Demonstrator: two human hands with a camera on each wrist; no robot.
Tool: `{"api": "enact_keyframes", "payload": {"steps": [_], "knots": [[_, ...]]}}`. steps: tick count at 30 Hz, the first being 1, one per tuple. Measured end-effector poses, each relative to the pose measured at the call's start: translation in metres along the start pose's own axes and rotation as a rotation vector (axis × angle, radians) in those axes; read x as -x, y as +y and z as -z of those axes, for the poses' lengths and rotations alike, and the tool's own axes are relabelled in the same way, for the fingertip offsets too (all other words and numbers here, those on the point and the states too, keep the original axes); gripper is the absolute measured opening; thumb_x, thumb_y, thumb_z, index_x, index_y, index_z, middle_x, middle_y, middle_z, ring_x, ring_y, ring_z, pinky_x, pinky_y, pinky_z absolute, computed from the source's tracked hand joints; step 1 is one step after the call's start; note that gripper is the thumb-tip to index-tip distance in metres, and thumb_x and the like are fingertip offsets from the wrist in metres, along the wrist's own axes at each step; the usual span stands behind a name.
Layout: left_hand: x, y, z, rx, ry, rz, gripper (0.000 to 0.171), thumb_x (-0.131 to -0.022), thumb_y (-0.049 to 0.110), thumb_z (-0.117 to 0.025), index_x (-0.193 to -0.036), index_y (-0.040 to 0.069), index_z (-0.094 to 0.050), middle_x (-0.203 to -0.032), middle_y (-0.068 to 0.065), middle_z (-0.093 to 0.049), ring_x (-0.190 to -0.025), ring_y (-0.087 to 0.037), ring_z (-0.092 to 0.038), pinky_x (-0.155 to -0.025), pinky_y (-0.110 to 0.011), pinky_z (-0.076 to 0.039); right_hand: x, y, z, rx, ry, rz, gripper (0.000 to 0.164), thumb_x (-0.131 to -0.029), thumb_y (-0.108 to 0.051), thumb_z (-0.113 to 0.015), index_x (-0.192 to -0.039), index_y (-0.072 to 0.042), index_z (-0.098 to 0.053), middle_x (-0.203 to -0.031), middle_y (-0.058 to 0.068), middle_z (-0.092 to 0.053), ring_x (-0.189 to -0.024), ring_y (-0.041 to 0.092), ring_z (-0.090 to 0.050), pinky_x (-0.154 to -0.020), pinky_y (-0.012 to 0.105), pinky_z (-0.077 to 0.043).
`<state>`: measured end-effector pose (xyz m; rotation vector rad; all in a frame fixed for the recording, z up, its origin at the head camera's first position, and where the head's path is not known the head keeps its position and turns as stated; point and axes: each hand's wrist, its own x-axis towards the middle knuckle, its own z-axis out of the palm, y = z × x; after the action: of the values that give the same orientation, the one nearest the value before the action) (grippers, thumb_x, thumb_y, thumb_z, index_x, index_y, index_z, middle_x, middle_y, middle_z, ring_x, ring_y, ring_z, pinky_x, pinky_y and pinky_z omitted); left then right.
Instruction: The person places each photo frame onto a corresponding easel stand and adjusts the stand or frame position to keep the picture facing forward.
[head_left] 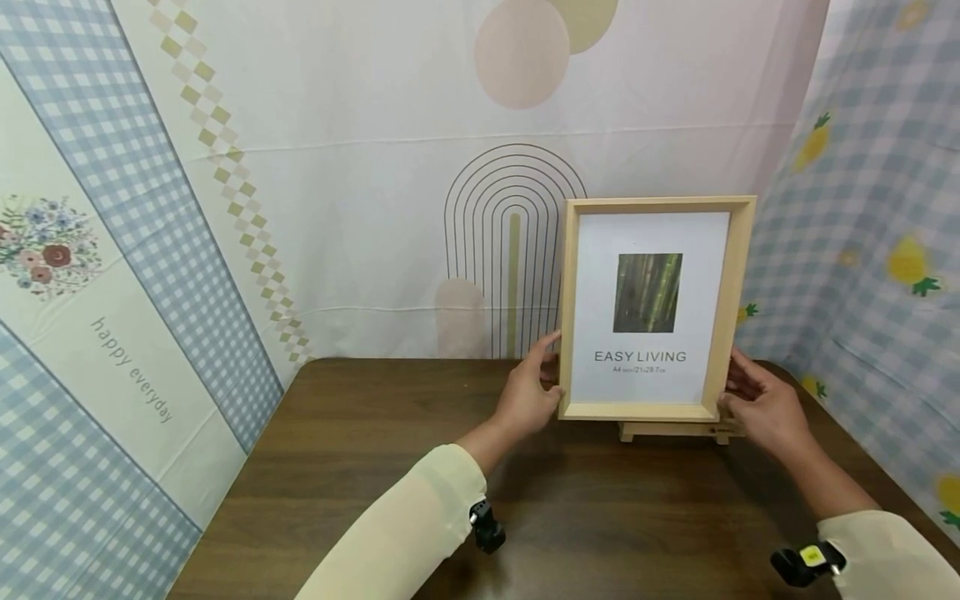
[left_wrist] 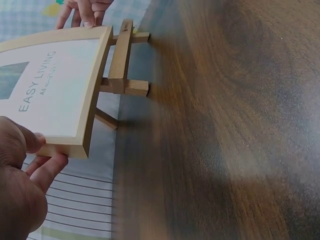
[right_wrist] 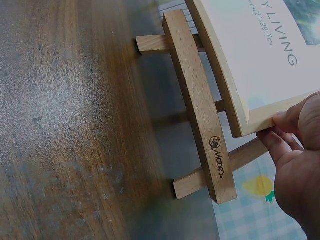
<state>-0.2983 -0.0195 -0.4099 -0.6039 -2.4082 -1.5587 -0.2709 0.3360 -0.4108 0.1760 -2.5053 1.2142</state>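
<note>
Frame [head_left: 648,342], upright near table's [head_left: 375,450] back-right corner, long axis near-vertical, facing head camera; lower sides pinched in fingers of left hand [head_left: 527,392] and right hand [head_left: 771,412].

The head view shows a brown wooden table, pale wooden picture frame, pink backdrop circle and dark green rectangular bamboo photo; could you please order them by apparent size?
1. Brown wooden table
2. Pale wooden picture frame
3. Pink backdrop circle
4. Dark green bamboo photo

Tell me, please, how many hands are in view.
2: the left hand holds the picture frame low on its left side, the right hand low on its right.
</note>
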Motion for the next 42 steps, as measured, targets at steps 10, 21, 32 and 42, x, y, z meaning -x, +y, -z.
{"api": "enact_keyframes", "payload": {"steps": [10,21,32,42], "knots": [[0.001,0.001,-0.002,-0.031,-0.005,-0.008,0.09,-0.087,-0.012,-0.073,-0.158,0.028,-0.035,-0.132,-0.008,-0.063,-0.102,-0.021,-0.066,-0.076,-0.023,-0.055,0.0,0.001,0.001,-0.005,0.03,-0.008,0.071,-0.097,-0.001,-0.065,-0.159,-0.009,-0.031,-0.137,0.034,-0.054,-0.096,-0.018,-0.052,-0.067,0.013,-0.054],[-0.005,0.002,-0.009,-0.035,-0.004,-0.022,0.091,-0.086,-0.012,-0.074,-0.159,0.027,-0.035,-0.135,-0.009,-0.062,-0.102,-0.018,-0.066,-0.077,-0.02,-0.055,-0.008,0.005,0.004,0.02,0.03,-0.037,0.071,-0.097,-0.001,-0.063,-0.16,-0.008,-0.029,-0.138,0.037,-0.052,-0.094,-0.019,-0.05,-0.067,0.012,-0.053],[-0.009,0.0,-0.013,-0.027,-0.006,-0.003,0.091,-0.087,-0.01,-0.074,-0.159,0.03,-0.034,-0.137,-0.009,-0.061,-0.104,-0.017,-0.065,-0.076,-0.02,-0.055,-0.013,0.007,0.006,0.011,0.034,-0.03,0.073,-0.097,0.0,-0.063,-0.16,-0.011,-0.028,-0.139,0.038,-0.05,-0.095,-0.019,-0.05,-0.068,0.012,-0.054],[-0.01,-0.005,-0.014,-0.026,-0.003,-0.017,0.091,-0.086,-0.011,-0.073,-0.159,0.028,-0.034,-0.137,-0.011,-0.06,-0.105,-0.018,-0.065,-0.076,-0.019,-0.054,-0.014,0.008,0.005,0.029,0.029,-0.033,0.073,-0.097,-0.002,-0.063,-0.16,-0.01,-0.028,-0.14,0.037,-0.05,-0.095,-0.02,-0.049,-0.069,0.011,-0.053]]}}
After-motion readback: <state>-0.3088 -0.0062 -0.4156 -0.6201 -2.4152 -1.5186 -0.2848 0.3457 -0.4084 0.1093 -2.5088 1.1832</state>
